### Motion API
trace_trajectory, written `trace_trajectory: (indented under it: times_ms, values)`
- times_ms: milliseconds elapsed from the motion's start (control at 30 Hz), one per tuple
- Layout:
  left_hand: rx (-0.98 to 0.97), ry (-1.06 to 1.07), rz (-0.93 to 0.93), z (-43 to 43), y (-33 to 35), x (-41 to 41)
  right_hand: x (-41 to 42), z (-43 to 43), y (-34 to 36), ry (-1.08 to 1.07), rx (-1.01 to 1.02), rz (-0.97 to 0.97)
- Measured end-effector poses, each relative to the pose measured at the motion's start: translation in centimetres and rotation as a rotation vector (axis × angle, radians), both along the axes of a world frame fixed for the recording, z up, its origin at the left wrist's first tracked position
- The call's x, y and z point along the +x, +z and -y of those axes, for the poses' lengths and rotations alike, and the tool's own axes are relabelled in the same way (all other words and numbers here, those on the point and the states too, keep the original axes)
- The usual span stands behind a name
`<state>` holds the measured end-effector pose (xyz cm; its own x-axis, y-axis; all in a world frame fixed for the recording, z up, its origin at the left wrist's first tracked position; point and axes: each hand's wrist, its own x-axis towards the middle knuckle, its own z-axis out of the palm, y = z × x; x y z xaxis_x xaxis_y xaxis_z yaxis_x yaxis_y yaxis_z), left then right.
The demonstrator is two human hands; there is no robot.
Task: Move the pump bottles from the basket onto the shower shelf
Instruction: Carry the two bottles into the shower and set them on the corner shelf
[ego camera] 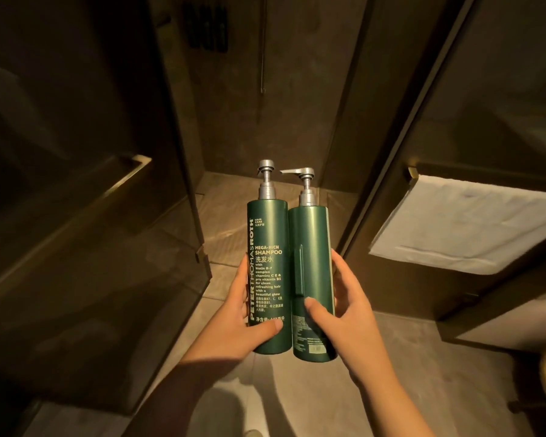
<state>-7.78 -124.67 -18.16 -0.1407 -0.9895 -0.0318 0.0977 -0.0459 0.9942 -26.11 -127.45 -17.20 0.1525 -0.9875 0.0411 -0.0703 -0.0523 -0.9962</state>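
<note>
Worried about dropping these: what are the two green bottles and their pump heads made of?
Shampoo bottle and second green bottle: probably plastic, satin finish: soft highlights, moulded ridge on the second. Pump heads: silvery sheen, metal or plated plastic; unclear.

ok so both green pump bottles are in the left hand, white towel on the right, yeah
No. Head view: the left hand holds only the shampoo bottle; the right hand holds the other bottle. White towel on the right, yes.

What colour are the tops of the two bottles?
Silver pumps, seen in the head view; the bottles are dark green.
</note>
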Motion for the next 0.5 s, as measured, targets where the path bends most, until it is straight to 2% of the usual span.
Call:
trace_trajectory:
  times_ms: [167, 300, 500]
  values:
    - [0.048, -0.021, 0.023, 7.3, -0.4, -0.1, -0.2, 6.6, -0.9, -0.011, 0.046, 0.039]
    - [0.044, 0.001, 0.142, 13.3, -0.7, -0.3, -0.6, 13.2, -1.6, -0.007, 0.091, 0.092]
    - [0.024, 0.075, 0.196, 23.8, 0.1, -1.1, -1.2, 24.9, -1.1, 0.075, 0.066, 0.082]
